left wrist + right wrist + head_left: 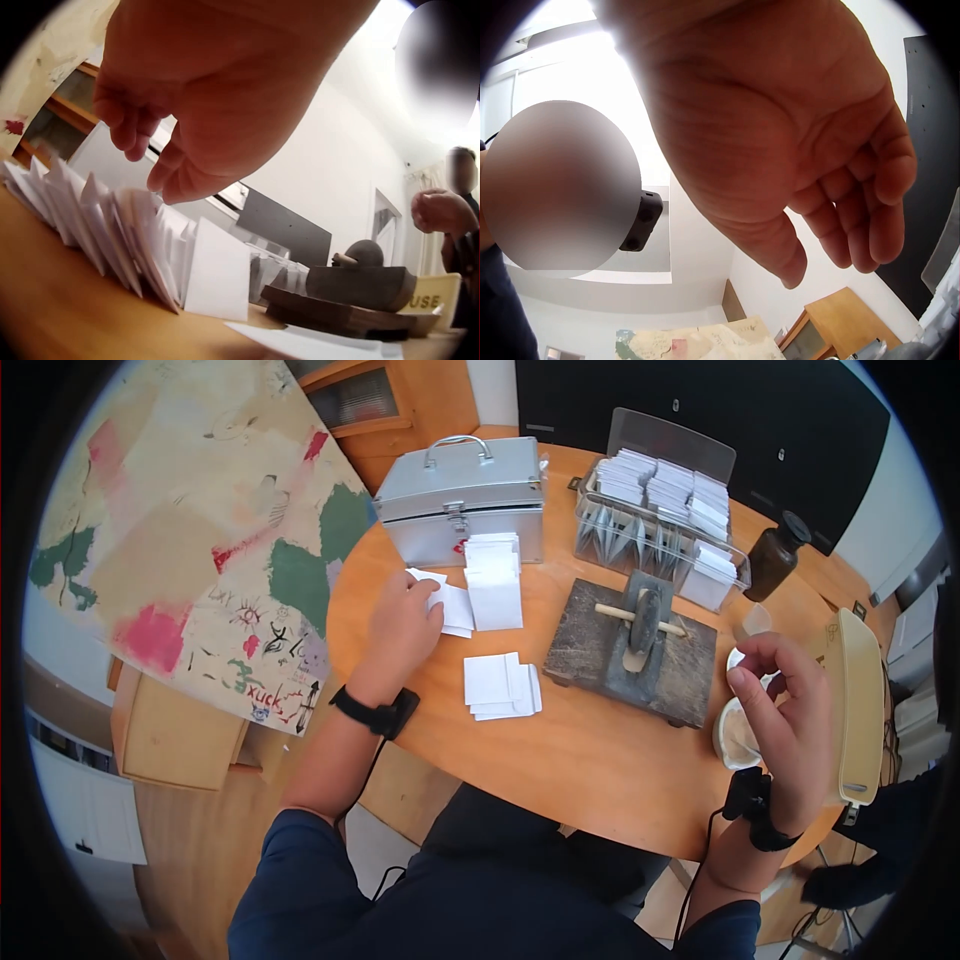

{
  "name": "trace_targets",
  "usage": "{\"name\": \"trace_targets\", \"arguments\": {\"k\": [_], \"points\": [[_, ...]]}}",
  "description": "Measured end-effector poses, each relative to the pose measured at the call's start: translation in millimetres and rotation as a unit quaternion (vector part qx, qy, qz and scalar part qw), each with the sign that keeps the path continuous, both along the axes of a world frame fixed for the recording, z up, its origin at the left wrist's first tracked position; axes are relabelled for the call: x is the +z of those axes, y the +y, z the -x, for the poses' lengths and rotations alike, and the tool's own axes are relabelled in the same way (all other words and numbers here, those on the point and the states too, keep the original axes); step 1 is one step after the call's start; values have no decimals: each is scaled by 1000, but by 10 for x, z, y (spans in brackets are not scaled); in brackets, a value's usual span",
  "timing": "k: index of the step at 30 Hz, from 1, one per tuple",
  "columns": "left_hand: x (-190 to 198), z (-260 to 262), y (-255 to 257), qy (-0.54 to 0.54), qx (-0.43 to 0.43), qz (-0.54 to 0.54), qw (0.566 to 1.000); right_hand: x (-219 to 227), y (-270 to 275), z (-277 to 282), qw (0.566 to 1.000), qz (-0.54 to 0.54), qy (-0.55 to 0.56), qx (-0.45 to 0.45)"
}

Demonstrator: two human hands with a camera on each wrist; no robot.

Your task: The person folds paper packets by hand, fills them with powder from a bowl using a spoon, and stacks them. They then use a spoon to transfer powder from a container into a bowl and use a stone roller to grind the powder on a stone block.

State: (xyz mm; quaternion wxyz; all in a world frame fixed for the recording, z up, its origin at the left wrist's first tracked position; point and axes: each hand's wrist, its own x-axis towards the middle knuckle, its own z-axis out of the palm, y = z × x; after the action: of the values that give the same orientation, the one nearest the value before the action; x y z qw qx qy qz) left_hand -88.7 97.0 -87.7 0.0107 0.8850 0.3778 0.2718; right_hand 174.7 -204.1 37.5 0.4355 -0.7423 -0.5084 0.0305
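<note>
In the head view my left hand (405, 622) is at a short row of white paper packets (457, 613), beside the silver case. The left wrist view shows that hand (202, 97) bent over packets standing on edge (97, 217), its fingertips right at their tops and thumb apart from the fingers. To its right stands a longer row of white packets (496, 595). A flat stack of packets (497, 685) lies nearer me. My right hand (790, 710) hovers over a white bowl (735, 745), fingers loosely bent; the right wrist view shows nothing in that hand (780, 135).
A silver case (460, 510) and a clear divided box (655, 525) of packets stand at the back. A dark stone board (590, 635) bears a grinding boat with a wooden-handled wheel (650, 622). A brown bottle (775, 560) and a cream container (855, 710) stand right.
</note>
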Motion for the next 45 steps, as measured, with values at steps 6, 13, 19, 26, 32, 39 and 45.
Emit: {"name": "trace_targets", "arguments": {"k": [6,13,19,26,32,39,45], "points": [[102,-60,-588,99,-229,132,959,-21,11,-32,1000,-13,-24,4],[118,-96,-691,136,-235,174,947,2,-16,-36,999,-17,-28,8],[603,-236,-720,69,-237,81,966,-72,32,-59,999,-24,-24,24],[952,-1067,-1075,-39,-336,12,941,-183,158,-54,998,-29,-48,23],[1056,-1648,-1346,-93,-409,12,908,-239,219,-181,994,-58,-92,-26],[1060,-1851,-1313,-121,-443,22,888,-273,235,-303,996,-60,44,-53],[991,-1825,-1168,-133,-451,77,879,-295,258,-365,975,-127,181,-1]]}}
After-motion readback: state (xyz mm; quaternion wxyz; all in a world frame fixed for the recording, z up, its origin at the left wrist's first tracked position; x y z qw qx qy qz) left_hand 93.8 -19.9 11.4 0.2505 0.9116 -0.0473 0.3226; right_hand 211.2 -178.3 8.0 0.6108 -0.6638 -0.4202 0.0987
